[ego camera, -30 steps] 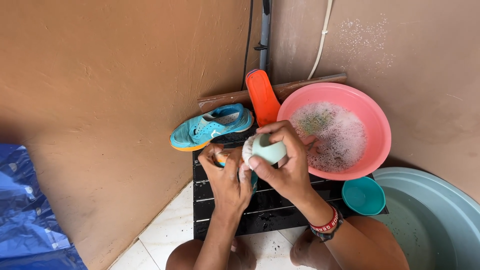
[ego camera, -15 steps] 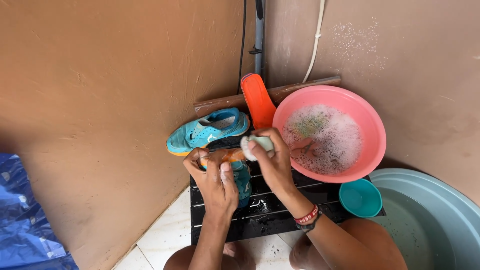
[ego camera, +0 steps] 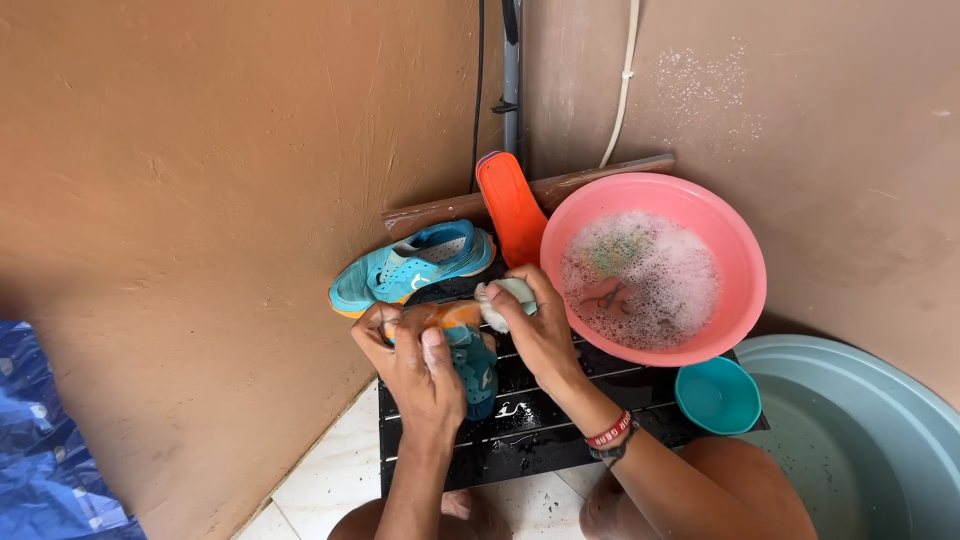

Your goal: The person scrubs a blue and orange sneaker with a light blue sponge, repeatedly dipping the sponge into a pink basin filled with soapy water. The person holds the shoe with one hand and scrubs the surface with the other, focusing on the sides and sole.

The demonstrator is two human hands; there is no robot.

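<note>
Far left, low: crumpled blue plastic sheet [ego camera: 45, 440] against the brown wall [ego camera: 200, 180]. White floor tiles [ego camera: 330, 470] run up to a black slatted board [ego camera: 530, 420], wet, with suds on it.

On the board's far edge, a teal shoe [ego camera: 410, 268] lies on its side, sole toward the wall, not touched by either hand.

Left hand [ego camera: 415, 365]: fingers wrapped around a second teal shoe [ego camera: 470, 360] with an orange sole edge, thumb pressed on top. The shoe is held just above the board, toe pointing toward the person.

Right hand [ego camera: 535, 325]: fingers curled tight around a pale green scrubbing pad [ego camera: 505, 298], foamy, pressed against the held shoe's orange edge.

Behind the hands, an orange sandal [ego camera: 510, 205] stands upright against a wooden plank [ego camera: 600, 175] at the wall corner, beside a grey pipe [ego camera: 512, 70].

Right of the hands: pink basin [ego camera: 735, 250] full of soapy water, tilted on the board, something submerged but unclear. Just below it, a small teal bowl [ego camera: 718, 395]. Far right, a large grey-green tub [ego camera: 880, 440], touching the bowl's side.
</note>
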